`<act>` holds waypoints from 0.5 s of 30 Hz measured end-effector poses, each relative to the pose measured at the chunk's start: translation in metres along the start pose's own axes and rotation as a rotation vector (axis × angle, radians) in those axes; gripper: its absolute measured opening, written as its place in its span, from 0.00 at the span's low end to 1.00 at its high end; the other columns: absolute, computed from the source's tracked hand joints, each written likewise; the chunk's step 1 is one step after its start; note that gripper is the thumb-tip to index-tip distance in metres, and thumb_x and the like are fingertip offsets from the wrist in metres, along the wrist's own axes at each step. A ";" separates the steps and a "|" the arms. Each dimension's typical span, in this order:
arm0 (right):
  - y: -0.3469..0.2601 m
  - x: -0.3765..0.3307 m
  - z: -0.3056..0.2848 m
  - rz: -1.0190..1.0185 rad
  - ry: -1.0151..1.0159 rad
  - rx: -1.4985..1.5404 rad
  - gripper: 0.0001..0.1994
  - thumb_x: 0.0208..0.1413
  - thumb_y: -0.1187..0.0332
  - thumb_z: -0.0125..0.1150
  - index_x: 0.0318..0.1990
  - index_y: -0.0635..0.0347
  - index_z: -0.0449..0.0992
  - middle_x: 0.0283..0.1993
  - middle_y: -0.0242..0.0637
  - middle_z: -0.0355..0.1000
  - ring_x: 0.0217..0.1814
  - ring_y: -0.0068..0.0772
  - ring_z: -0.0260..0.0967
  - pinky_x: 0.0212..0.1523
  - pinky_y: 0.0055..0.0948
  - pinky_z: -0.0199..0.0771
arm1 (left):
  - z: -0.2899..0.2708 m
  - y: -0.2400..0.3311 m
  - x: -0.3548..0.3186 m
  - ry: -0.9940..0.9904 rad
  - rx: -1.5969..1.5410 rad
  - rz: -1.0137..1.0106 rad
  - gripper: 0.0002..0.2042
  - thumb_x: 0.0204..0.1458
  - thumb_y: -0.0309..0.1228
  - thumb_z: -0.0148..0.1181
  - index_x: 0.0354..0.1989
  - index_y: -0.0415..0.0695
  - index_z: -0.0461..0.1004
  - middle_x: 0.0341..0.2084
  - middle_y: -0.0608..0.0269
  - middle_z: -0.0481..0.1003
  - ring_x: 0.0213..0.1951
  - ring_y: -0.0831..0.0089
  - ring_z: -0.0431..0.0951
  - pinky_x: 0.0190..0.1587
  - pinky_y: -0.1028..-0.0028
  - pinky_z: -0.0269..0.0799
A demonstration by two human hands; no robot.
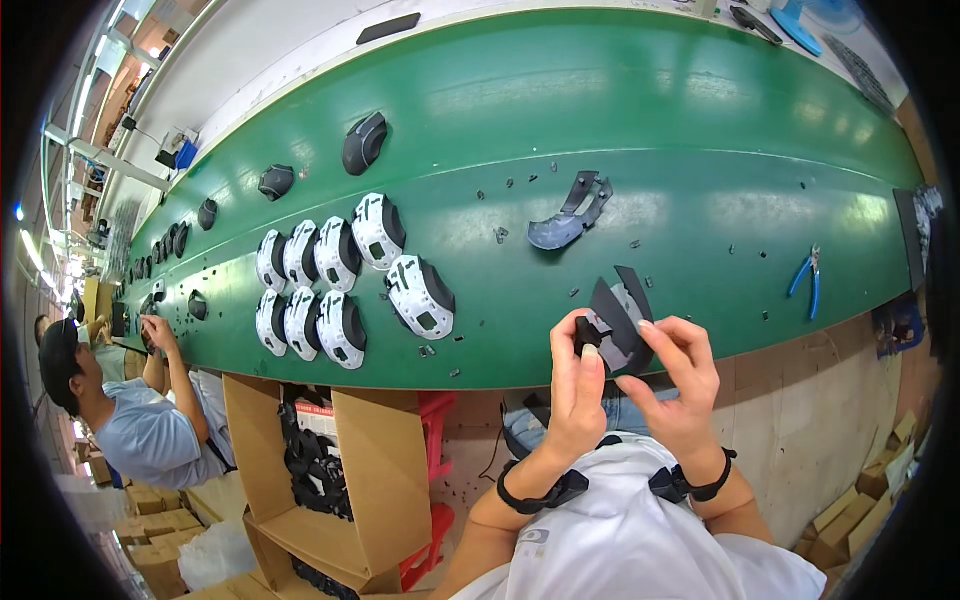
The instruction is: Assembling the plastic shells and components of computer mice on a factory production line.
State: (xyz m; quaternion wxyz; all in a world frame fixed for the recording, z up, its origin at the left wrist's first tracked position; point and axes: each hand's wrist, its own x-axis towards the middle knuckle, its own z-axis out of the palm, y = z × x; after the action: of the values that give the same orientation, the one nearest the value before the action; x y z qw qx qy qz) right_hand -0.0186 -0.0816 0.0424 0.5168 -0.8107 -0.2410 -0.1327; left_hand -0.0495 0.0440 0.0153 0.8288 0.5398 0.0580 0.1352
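Observation:
Over the front edge of the green table, my left hand (576,392) grips a dark curved plastic shell part (622,318) that looks like a computer mouse cover. Its fingers are closed round the left side, the thumb on top, beside a small black piece. My right hand (680,385) pinches the same shell's right edge between thumb and fingers. Farther off lies another dark curved shell part (560,230), with a frame-like piece attached. To the left, several white-and-black mouse shells (422,297) stand in two rows. Blue-handled cutting pliers (808,283) rest to the right.
Small black plastic bits (501,236) lie scattered on the green table (700,110). Dark mice (365,143) sit along its far left side. Below the edge stands an open cardboard box (385,470) with black parts inside, beside a red stool (436,430). A co-worker (160,420) sits at left.

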 end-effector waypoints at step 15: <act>0.005 -0.007 0.012 -0.066 0.007 -0.122 0.28 0.34 0.79 0.70 0.51 0.60 0.76 0.45 0.41 0.67 0.41 0.36 0.69 0.40 0.29 0.72 | 0.008 0.007 0.002 -0.010 -0.054 -0.063 0.25 0.57 0.23 0.51 0.60 0.34 0.49 0.52 0.55 0.63 0.53 0.72 0.65 0.56 0.72 0.60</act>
State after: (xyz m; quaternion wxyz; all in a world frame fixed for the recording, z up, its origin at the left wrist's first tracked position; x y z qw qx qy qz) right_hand -0.0223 -0.0744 0.0303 0.4626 -0.8318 -0.2574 -0.1669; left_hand -0.0471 0.0402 0.0247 0.8472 0.5159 0.0671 0.1078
